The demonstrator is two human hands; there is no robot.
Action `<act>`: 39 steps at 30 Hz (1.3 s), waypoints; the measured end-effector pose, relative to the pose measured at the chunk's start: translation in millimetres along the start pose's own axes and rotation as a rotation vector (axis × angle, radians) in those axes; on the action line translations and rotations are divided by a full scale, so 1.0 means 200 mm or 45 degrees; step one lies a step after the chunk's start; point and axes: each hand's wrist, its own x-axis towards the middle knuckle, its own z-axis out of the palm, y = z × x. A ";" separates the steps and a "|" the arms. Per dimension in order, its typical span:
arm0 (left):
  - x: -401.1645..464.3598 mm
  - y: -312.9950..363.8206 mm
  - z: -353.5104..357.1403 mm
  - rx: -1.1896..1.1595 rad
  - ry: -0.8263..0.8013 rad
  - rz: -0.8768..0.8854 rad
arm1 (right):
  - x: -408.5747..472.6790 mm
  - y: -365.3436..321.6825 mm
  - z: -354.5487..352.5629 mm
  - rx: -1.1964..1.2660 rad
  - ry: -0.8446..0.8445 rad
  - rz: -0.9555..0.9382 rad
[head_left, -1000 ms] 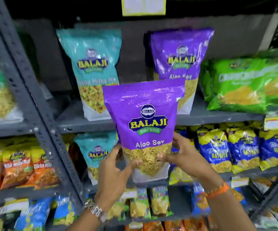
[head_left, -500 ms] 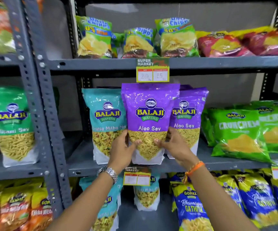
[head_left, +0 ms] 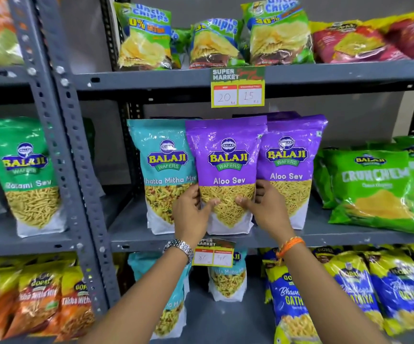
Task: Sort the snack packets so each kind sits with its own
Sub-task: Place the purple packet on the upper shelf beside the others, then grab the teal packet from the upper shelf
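A purple Aloo Sev packet (head_left: 227,155) stands upright on the middle grey shelf (head_left: 325,235). My left hand (head_left: 192,214) grips its lower left edge and my right hand (head_left: 266,211) grips its lower right edge, thumbs on the front. It overlaps a second purple Aloo Sev packet (head_left: 291,165) on its right and a teal Khatta Mitha Mix packet (head_left: 162,170) on its left. More teal Khatta Mitha packets (head_left: 227,281) stand on the shelf below.
Green Ratlami Sev packet (head_left: 27,175) sits in the left bay beyond a grey upright post (head_left: 71,157). Green Crunchem bags (head_left: 374,189) lie at right. Uncle Chipps bags (head_left: 278,33) fill the top shelf. Blue Gathiya packets (head_left: 357,289) and orange Gopal packets (head_left: 39,296) fill the lower shelf.
Both hands have lifted the purple Aloo Sev packet from in front of the lower shelf up onto the middle shelf, between the teal packet and the other purple one. The view has tilted upward.
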 end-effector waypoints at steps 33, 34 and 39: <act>0.15 -0.36 -0.64 -0.079 -0.132 -0.283 | -0.18 -0.32 0.75 -0.205 -0.084 -0.305; 0.15 -0.37 -0.66 -0.067 -0.123 -0.281 | -0.16 -0.32 0.75 -0.156 -0.113 -0.279; 0.12 -0.34 -0.70 -0.084 -0.097 -0.299 | -0.11 -0.33 0.78 0.421 -0.379 0.092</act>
